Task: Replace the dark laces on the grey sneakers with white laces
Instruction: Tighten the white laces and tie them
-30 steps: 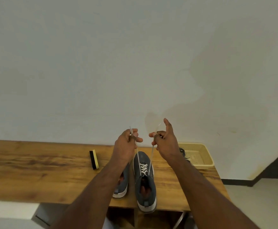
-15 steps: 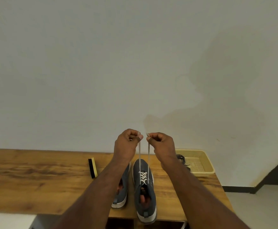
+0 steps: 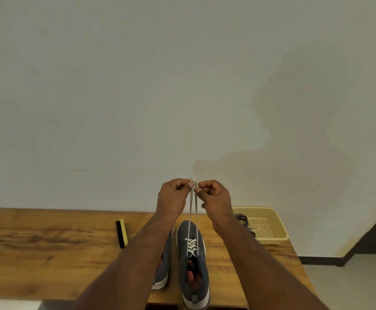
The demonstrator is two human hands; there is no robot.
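- Since a second ago: my hands have drawn together above the right sneaker; the right index finger, then sticking up, is now curled in, and the two lace ends run nearly parallel.
- Progress, judged: white lace crisscrossed through the eyelets of the right sneaker, ends pulled up taut and level. Not yet tied.
- Left sneaker, just left of the right sneaker, is mostly hidden under my left forearm; whether it is laced, cannot tell.
- Dark laces lie in the yellow tray, right of the right sneaker on the surface.
- Brush lies well left of the right sneaker.
- Left hand: fingers curled, pinching the left lace end, raised above the toe.
- Right hand: fingers curled, pinching the right lace end, almost touching the left hand.
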